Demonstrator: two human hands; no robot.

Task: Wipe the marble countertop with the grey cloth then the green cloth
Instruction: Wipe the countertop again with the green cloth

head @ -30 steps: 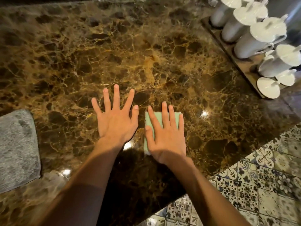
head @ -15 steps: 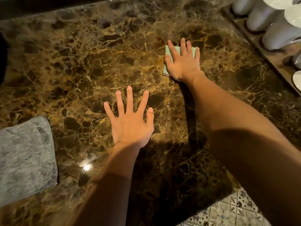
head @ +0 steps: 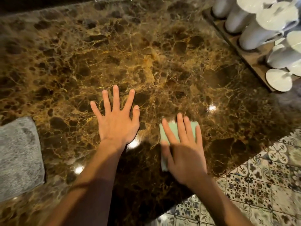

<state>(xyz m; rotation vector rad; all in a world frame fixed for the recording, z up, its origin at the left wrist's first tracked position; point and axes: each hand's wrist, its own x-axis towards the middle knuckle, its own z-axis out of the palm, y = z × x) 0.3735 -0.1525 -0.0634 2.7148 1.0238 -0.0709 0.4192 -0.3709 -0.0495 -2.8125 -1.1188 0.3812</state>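
Note:
The brown marble countertop (head: 146, 54) fills most of the head view. My right hand (head: 184, 149) lies flat, fingers spread, on a small folded green cloth (head: 164, 136) and presses it onto the marble near the front edge; the hand is blurred and covers most of the cloth. My left hand (head: 116, 121) rests palm down with fingers spread on the bare marble, a short way left of the cloth. The grey cloth (head: 17, 157) lies by itself at the left edge of the counter, untouched by either hand.
A wooden tray (head: 234, 41) at the back right carries several white ceramic cups and lidded jars (head: 254, 35). Patterned floor tiles (head: 263, 185) show beyond the counter's front right edge. Light glints spot the marble between my hands.
My right hand has dragged the green cloth from far up the counter back toward me, to the front edge. My left hand has stayed planted in place.

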